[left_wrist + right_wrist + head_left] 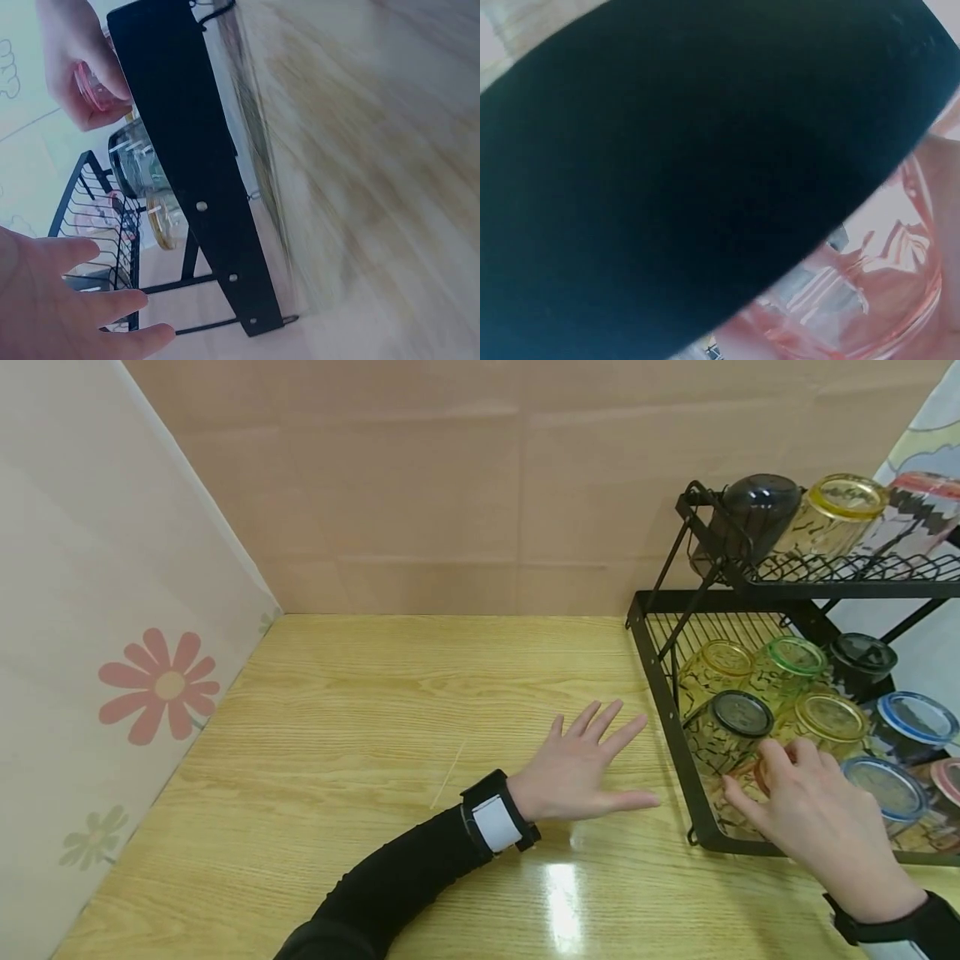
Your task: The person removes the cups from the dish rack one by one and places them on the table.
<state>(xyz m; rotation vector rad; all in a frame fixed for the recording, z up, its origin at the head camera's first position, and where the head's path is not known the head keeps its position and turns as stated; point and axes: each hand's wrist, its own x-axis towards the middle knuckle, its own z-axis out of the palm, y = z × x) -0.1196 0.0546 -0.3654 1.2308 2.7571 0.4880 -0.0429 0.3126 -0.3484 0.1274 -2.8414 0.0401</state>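
My right hand (821, 814) reaches into the front left corner of the lower rack tier and grips a pink glass cup (91, 86) near its rim. In the right wrist view the pink side of this cup shows, while a large dark shape hides most of that picture. Just behind it stands a dark grey glass cup (741, 714), with a yellow glass cup (831, 718) to its right. My left hand (573, 772), fingers spread, is left of the rack (678, 760) and holds nothing.
Several more coloured glass cups, such as a green one (795, 660) and a blue-rimmed one (888, 789), fill the lower tier. On the upper tier (847, 589) lie a black cup (761, 514), a yellow cup (847, 506) and a pink-rimmed cup. A wooden table (360, 718) extends left of the rack.
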